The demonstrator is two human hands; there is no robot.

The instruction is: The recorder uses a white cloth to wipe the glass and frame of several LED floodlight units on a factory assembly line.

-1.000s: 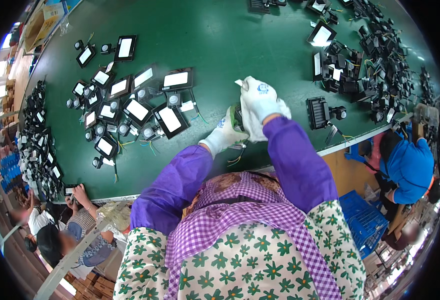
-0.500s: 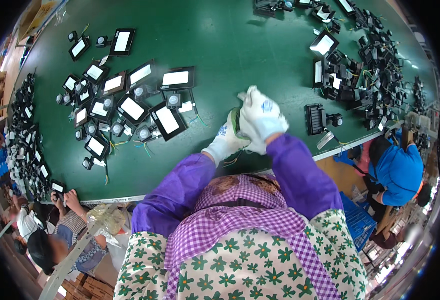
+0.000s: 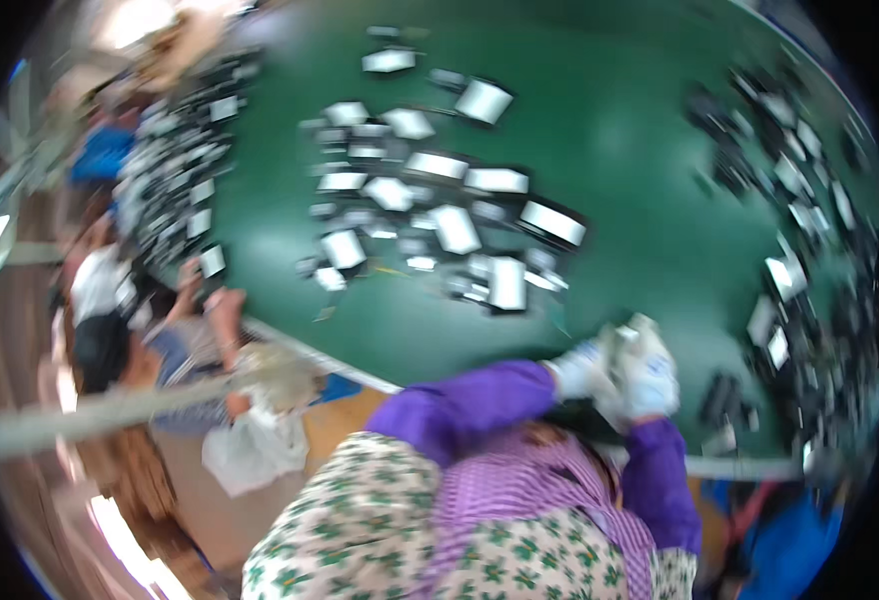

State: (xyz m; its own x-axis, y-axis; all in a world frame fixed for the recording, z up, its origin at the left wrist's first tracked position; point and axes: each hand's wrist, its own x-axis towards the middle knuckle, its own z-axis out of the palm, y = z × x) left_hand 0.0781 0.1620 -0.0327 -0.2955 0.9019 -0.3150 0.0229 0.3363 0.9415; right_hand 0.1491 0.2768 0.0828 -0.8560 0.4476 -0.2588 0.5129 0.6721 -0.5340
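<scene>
My left hand (image 3: 582, 370) and my right hand (image 3: 648, 375), both in white work gloves, are closed and pressed together just above the table's near edge. Motion blurs the picture. A dark shape (image 3: 585, 415) shows below the gloves, but what they hold cannot be made out. Beyond them and to the left lies a loose group of black floodlights with white panels, the nearest being one floodlight (image 3: 508, 284). Small sensor heads and thin wires are attached to several of these. Right of my hands lies a dark finned lamp body (image 3: 723, 398), by itself near the edge.
The green table (image 3: 610, 120) stretches ahead. A dense pile of dark lamps (image 3: 840, 310) fills its right side, and another row of lamps (image 3: 175, 160) runs along the far left. A co-worker (image 3: 195, 340) reaches over the left edge; a person in blue (image 3: 795, 540) is at lower right.
The whole view has swung left and blurred, so the table and lamps appear shifted and turned. My gloved hands stay together and now appear lower and farther right, near my body.
</scene>
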